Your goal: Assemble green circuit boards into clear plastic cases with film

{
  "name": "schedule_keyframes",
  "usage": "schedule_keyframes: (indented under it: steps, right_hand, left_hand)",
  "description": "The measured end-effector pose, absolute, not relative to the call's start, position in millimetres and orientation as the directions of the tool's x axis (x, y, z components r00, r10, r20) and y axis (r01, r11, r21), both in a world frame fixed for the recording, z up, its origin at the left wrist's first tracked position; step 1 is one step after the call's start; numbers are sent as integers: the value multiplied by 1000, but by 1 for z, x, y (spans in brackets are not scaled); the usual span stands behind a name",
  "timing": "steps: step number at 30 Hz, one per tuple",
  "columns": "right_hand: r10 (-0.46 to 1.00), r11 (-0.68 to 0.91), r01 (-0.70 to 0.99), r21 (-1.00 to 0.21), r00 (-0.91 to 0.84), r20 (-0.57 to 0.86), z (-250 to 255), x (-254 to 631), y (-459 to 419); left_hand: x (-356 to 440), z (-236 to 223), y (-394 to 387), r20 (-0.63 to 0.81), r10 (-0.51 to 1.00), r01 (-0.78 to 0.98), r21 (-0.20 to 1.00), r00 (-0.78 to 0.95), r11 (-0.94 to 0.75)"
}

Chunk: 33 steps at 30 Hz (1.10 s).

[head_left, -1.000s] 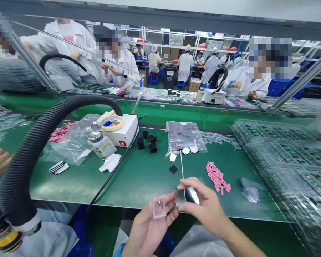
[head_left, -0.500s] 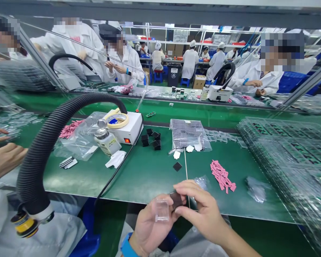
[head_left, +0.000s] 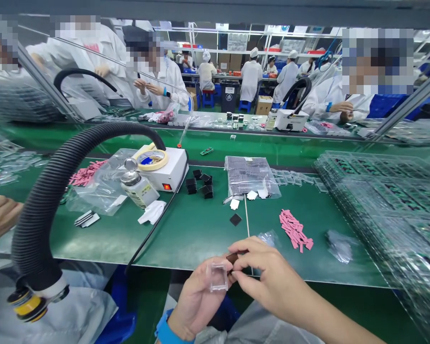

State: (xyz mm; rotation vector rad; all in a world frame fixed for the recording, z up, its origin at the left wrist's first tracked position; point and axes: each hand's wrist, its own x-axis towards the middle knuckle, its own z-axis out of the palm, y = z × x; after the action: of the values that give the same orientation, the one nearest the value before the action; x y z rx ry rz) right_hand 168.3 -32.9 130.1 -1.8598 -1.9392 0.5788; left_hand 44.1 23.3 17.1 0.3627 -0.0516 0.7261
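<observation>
Clear plastic case (head_left: 218, 278) sits by the table's (head_left: 186, 243) near edge, clamped in my left hand (head_left: 199, 297); from here I see my right hand (head_left: 267, 273) pinching a dark piece (head_left: 232, 258) just beside it.

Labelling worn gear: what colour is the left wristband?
The left wristband is bright blue, best seen in the head view.

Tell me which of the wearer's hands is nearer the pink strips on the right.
Right. The right hand is just below and left of the pink strips in the picture; the left hand is farther left and lower.
</observation>
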Motion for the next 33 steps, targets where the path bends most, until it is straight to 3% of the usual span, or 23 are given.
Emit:
schedule_keyframes:
  steps: [33]
  right_hand:
    - [995,-93,800,-593,57,-80,127,172,-28]
  left_hand:
    - [48,11,22,103,643,-636,326,759,699]
